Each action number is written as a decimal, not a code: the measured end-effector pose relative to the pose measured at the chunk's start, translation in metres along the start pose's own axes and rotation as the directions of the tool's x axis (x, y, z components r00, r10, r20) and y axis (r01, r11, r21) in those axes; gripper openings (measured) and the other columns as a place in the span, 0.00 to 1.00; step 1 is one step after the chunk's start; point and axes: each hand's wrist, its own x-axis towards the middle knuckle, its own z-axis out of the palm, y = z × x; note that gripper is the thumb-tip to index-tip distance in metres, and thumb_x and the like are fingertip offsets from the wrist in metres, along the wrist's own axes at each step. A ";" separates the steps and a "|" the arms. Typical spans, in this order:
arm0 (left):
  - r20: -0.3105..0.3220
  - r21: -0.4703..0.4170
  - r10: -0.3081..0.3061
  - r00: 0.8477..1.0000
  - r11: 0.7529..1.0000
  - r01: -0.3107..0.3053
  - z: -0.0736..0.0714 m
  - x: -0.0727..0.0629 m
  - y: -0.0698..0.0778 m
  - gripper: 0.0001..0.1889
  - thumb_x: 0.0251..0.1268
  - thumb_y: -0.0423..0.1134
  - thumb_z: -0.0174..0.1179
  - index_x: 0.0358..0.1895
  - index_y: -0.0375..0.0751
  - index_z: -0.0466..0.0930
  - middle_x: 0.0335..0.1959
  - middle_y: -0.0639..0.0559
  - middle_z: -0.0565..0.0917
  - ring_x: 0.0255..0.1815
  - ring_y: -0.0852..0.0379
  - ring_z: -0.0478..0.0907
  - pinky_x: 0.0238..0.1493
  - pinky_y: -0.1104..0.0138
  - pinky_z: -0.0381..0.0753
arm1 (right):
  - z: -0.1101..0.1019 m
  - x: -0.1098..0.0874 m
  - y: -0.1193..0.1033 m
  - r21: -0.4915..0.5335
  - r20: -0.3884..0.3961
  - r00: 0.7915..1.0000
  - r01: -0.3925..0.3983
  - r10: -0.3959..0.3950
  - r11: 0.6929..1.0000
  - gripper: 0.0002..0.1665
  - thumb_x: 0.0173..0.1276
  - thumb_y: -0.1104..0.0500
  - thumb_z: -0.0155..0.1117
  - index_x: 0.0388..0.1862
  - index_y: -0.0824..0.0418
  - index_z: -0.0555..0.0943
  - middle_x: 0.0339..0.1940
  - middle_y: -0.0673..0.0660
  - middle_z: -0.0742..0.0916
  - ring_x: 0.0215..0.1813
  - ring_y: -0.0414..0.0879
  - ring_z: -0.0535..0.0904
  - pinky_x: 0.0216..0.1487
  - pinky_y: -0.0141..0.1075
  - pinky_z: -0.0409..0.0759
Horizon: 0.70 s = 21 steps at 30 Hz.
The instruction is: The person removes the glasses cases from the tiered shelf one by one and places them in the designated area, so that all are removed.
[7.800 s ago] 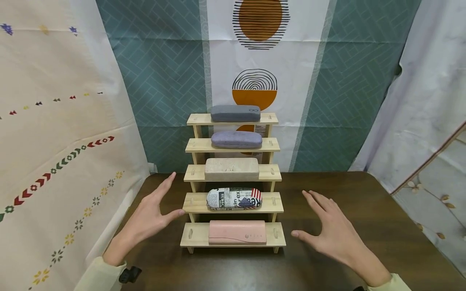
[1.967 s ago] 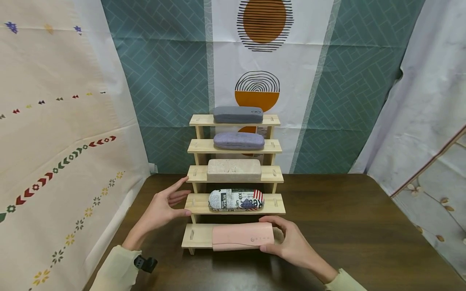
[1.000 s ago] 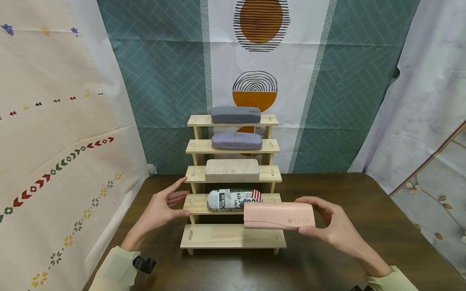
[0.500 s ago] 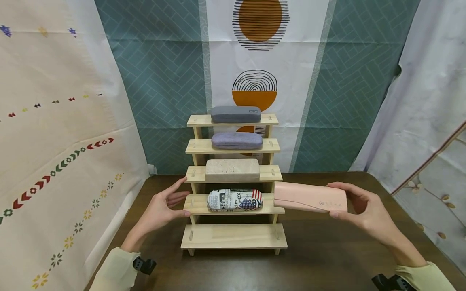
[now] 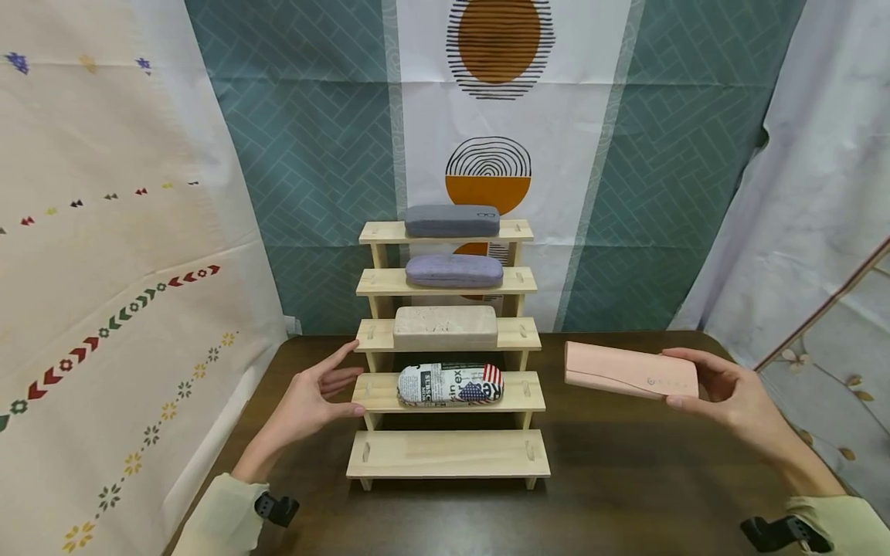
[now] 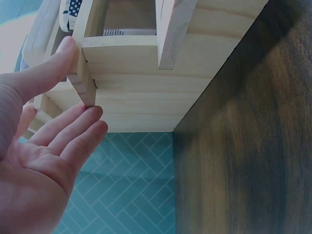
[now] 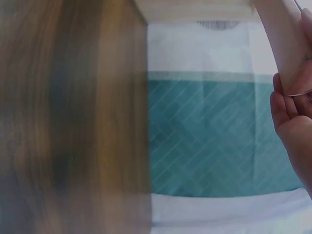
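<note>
My right hand pinches the right end of a pink glasses case, thumb in front and fingers behind. The case is in the air right of a wooden tiered rack, its right end tilted slightly down. In the right wrist view the pink case is cut off by the frame edge. My left hand holds the rack's left side. In the left wrist view its thumb lies on a shelf board's end and its fingertips touch that board from the other side. The lowest shelf is bare.
Above the bare shelf, one per tier, sit a newspaper-print case, a cream case, a lavender case and a grey-blue case. The rack stands on a dark wooden table. Patterned cloth hangs behind and at both sides.
My right hand took the pink case from the lowest shelf, lifted it and carried it right, past the rack. My left hand moved onto the rack's left side and has stayed there.
</note>
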 end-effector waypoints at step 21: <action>0.001 0.002 -0.002 1.000 1.000 0.002 0.000 0.000 0.001 0.56 0.50 0.31 0.84 0.84 0.54 0.63 0.65 0.35 0.81 0.65 0.39 0.81 0.62 0.43 0.80 | -0.019 0.013 0.055 -0.227 -0.031 0.998 -0.067 0.062 0.971 0.34 0.66 0.70 0.76 0.71 0.67 0.77 0.56 0.41 0.85 0.51 0.32 0.82 0.44 0.24 0.83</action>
